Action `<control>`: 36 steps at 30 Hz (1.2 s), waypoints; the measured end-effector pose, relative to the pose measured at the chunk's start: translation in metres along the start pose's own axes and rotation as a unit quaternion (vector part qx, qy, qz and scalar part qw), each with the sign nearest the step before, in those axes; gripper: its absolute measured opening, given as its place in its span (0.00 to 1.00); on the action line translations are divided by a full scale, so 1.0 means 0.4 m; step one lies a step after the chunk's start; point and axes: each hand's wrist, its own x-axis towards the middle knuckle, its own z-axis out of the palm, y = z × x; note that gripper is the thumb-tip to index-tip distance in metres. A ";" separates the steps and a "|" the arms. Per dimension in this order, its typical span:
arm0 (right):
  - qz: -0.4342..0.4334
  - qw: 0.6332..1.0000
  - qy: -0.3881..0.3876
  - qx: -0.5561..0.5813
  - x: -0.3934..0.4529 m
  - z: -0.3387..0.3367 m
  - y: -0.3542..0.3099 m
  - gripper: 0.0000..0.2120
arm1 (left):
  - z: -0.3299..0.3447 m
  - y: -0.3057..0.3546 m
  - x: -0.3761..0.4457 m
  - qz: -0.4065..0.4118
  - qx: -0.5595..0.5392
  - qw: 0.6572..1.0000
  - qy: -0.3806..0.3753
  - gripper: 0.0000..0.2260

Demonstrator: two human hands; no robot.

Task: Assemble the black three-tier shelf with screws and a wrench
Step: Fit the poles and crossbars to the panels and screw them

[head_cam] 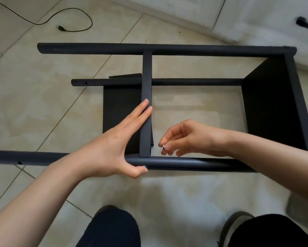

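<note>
End panel (267,107) joined; middle panel (147,104) steadied by flat left hand (117,139), right hand (188,139) pinching screw (164,145); third tier missing.

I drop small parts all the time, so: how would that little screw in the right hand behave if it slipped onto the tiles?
The screw looks small, shiny metal, pinched only at the fingertips of the right hand, so probably slippery. The tiled floor is hard and smooth, so it would likely bounce and roll away.
</note>
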 end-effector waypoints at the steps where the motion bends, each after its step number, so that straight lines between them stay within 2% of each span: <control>1: 0.000 1.000 -0.001 0.000 0.002 0.002 0.000 0.05 | 0.000 -0.001 -0.001 0.000 0.001 1.000 0.000 0.54; 12: 0.011 0.999 -0.021 0.028 0.049 0.051 -0.023 0.02 | 0.002 0.000 0.001 0.005 -0.003 1.000 0.002 0.54; 18: 0.032 0.998 -0.051 0.034 0.063 0.070 -0.015 0.15 | 0.001 0.003 0.001 0.003 0.006 1.000 0.003 0.54; 24: 0.062 0.996 -0.062 0.034 0.078 0.074 -0.021 0.04 | -0.002 0.007 -0.001 0.003 0.006 1.000 0.002 0.54; 31: 0.106 0.986 -0.108 0.075 0.085 0.062 -0.017 0.05 | -0.001 0.006 0.002 0.006 0.009 1.000 0.001 0.54; 36: 0.105 0.983 -0.121 0.088 0.087 0.053 -0.010 0.07 | -0.001 0.007 -0.001 0.007 0.014 1.000 0.004 0.54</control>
